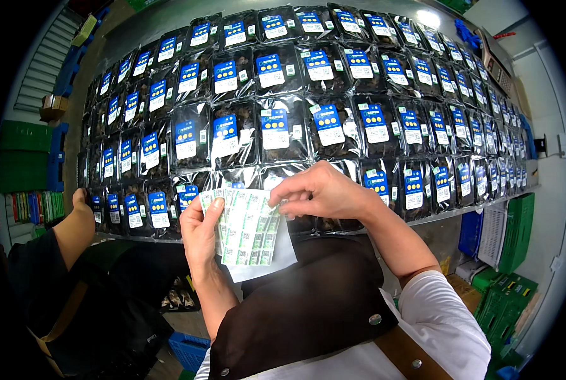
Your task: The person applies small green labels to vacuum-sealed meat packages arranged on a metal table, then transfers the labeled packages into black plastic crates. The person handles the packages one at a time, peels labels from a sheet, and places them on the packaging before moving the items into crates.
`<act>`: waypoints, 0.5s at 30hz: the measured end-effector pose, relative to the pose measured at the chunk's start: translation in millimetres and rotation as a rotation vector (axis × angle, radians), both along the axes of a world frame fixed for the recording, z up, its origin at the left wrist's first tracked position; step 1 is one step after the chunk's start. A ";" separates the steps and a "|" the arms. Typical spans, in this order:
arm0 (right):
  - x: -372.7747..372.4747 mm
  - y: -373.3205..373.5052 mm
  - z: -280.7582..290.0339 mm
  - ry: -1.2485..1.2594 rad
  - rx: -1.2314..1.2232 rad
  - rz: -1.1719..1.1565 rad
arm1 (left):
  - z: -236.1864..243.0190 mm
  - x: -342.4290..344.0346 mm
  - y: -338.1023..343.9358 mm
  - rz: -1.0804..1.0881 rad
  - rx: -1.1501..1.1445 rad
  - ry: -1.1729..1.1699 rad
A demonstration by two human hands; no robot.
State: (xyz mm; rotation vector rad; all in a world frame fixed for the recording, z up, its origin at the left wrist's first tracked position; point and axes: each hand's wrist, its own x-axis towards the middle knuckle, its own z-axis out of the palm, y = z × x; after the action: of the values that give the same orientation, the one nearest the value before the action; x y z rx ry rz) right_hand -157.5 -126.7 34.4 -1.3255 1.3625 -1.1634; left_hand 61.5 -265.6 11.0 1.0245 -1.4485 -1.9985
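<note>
My left hand [202, 229] grips a few sheets of small green-and-white stickers [245, 228] by their left edge, the thumb lying on top. At the sheets' upper right corner, my right hand [317, 192] has thumb and forefinger pinched together. Whether a single sticker is between those fingers is too small to make out. White backing paper [276, 256] shows below the stickers. Just beyond my hands, rows of black film-wrapped trays [274, 130] carry blue-and-white labels; many also bear a small sticker beside or on the label. Dark contents show dimly through the film.
The trays cover a long metal table [390, 11]. A co-worker's arm [74, 225] rests by its left end. A scale-like device [495, 60] stands at the far right. Green crates [508, 307] are stacked at the lower right, more green crates [23, 155] at the left.
</note>
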 end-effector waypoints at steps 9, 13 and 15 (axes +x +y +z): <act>-1.2 -1.0 0.3 0.067 0.029 0.058 | -0.6 -2.6 0.9 -0.009 0.007 -0.012; -0.6 -2.5 1.5 0.109 0.044 0.107 | -2.2 -1.7 0.1 -0.009 0.016 -0.036; -1.5 -2.4 1.7 0.131 0.046 0.135 | -4.0 -2.9 -0.8 -0.012 0.021 -0.055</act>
State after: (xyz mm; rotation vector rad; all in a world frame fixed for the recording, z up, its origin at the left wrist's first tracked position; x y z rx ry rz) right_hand -159.0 -129.1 36.1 -1.4581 1.3614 -0.9639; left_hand 58.6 -266.4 7.0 1.0902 -1.4685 -2.0128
